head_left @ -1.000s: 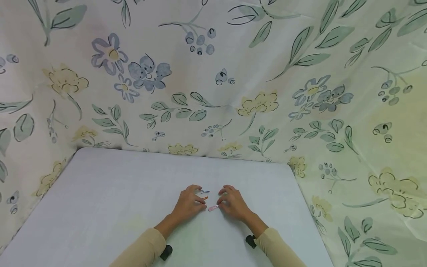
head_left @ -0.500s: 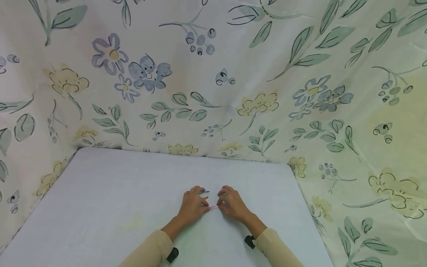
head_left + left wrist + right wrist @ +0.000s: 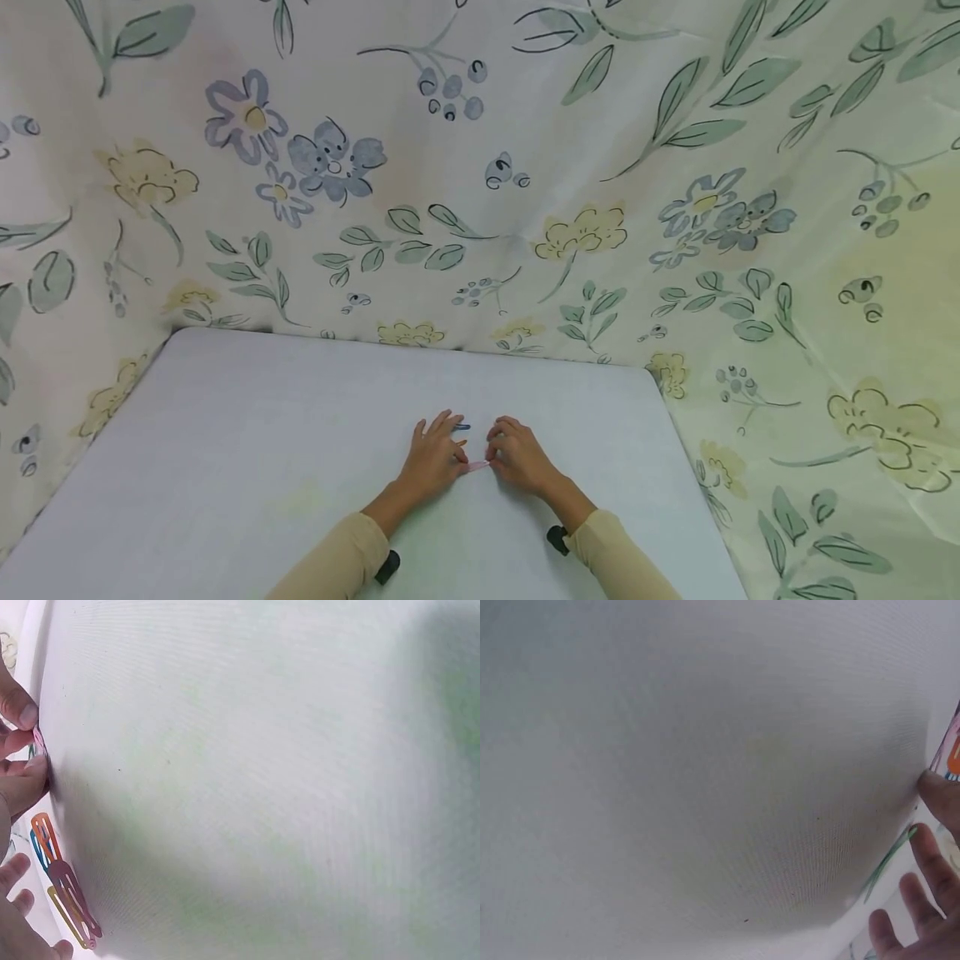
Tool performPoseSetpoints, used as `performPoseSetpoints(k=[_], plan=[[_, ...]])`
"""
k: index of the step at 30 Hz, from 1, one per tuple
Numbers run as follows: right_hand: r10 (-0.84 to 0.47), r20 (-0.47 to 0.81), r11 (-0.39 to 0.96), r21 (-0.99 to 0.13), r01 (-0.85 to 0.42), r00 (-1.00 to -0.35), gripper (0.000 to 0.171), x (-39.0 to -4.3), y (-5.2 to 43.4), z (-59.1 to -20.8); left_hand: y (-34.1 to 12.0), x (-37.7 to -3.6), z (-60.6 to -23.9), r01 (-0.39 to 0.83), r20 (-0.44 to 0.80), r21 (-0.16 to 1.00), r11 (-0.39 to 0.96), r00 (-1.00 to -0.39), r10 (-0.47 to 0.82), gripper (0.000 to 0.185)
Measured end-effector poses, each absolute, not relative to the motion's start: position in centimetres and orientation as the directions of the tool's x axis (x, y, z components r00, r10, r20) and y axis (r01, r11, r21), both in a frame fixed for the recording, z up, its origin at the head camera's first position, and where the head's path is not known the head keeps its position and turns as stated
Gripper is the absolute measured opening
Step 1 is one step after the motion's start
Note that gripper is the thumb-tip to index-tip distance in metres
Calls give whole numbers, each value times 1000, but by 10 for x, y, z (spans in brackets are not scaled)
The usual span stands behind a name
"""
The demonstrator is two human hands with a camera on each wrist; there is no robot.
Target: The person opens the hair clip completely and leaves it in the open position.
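Observation:
A pink hair clip spans the gap between the two hands. My left hand pinches its left end between thumb and finger, the other fingers spread. The clip's right end is in the fingertips of my right hand. Beside the left fingers lie a blue hair clip and an orange hair clip, partly covered in the head view. The left wrist view also shows a mauve hair clip and a yellow hair clip in that cluster. Fingers hide most of the pink clip there.
A thin green looped thing shows near the right hand's finger in the right wrist view; its kind is unclear. The white tabletop surrounds the hands. A flower-printed cloth rises behind and beside it.
My left hand has moved right and taken hold of the pink clip's left end, which it was apart from a second ago. Its upper fingers have spread. The right hand has barely moved.

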State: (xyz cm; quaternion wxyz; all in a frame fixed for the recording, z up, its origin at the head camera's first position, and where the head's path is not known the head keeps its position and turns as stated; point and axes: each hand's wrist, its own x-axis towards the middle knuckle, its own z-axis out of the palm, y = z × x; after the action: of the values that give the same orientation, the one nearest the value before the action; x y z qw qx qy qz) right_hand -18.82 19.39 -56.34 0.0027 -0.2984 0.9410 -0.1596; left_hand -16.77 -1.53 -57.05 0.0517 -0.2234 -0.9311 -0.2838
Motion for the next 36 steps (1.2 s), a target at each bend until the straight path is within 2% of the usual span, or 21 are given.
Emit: performPoseSetpoints(k=[6, 13, 22, 29, 36], plan=[[-591, 126, 748, -285, -599, -797, 11, -189, 193, -564, -16, -166, -571, 452, 240, 514, 729, -892, 383, 8], [-564, 151, 736, -352, -577, -812, 11, -186, 195, -565, -15, -164, -576, 443, 262, 553, 706, -897, 357, 8], [-544, 191, 713, -409, -570, -817, 11, -183, 199, -566, -15, -163, -576, 429, 204, 595, 680, -899, 388, 5], [-538, 224, 692, -434, -578, -813, 8, -185, 197, -568, -18, -165, -571, 389, 198, 661, 642, -915, 351, 8], [-516, 224, 607, -586, -537, -827, 8, -187, 195, -562, -24, -173, -569, 335, 188, 763, 553, -933, 307, 8]])
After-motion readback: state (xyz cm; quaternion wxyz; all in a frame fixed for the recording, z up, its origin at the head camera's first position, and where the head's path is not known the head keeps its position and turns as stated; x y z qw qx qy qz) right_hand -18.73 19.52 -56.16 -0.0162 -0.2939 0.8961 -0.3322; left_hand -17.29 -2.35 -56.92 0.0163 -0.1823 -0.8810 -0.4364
